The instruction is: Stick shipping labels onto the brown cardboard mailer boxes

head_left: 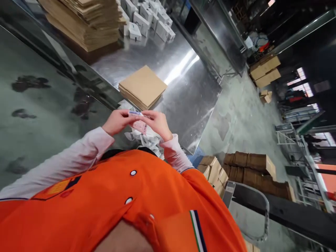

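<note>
Both my hands meet at the near edge of a shiny metal table (183,105). My left hand (117,121) pinches one side of a small printed label (140,126), and my right hand (158,123) grips the other side with bent fingers. Blue print shows between the fingertips, and pinkish paper with a barcode hangs below; whether this is a single piece, I cannot tell. Just beyond the fingers lies a short stack of flat brown cardboard mailers (144,84). Crumpled white plastic or paper pieces (152,140) sit beneath my hands, partly hidden by them.
A tall pile of brown cardboard mailers (91,28) stands at the table's far left. Beside it are many small white boxes (141,22). On the right floor are brown cartons (246,171) and a cart's metal handle (266,217). More cartons (266,71) lie farther off.
</note>
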Demonstrator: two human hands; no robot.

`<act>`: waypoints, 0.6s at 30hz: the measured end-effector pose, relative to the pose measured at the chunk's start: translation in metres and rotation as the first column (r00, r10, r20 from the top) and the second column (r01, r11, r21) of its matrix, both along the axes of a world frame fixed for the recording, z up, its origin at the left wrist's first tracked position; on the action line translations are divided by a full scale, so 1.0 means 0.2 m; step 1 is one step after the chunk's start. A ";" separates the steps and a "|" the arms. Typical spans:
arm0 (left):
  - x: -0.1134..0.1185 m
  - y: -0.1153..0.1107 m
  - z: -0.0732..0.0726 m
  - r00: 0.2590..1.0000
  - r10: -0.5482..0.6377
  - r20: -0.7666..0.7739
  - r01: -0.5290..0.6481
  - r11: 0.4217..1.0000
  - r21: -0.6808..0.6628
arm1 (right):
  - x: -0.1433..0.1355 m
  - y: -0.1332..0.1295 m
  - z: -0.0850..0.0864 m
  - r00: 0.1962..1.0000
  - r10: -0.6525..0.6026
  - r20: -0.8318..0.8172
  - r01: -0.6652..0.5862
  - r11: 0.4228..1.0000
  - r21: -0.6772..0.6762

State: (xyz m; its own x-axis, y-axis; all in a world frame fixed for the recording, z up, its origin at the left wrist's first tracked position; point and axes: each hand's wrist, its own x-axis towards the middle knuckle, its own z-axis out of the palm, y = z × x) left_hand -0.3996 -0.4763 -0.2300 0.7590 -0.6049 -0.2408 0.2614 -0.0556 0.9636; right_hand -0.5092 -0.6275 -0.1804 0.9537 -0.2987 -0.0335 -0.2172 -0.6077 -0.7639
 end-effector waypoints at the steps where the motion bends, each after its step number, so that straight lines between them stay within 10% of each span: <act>1: 0.00 -0.03 0.00 1.000 0.000 0.006 0.000 1.000 -0.025 | 0.02 -0.03 0.03 1.000 0.017 -0.022 -0.018 0.999 -0.042; 11: 0.13 -0.31 0.02 0.946 0.320 0.052 -0.293 0.913 -0.286 | 0.23 -0.09 0.31 0.993 -0.070 -0.100 0.003 0.830 -0.558; 18: 0.48 -0.32 0.00 0.933 -0.358 -0.026 0.354 0.930 -0.100 | 0.38 -0.05 0.68 0.987 -0.123 0.106 0.162 0.808 -0.566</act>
State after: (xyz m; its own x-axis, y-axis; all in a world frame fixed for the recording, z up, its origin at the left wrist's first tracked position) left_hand -0.3032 -0.5410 -0.2296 0.4802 -0.8544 -0.1984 0.2817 -0.0640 0.9574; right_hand -0.4331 -0.6380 -0.0447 0.8933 -0.3782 0.2427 -0.3004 -0.9042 -0.3035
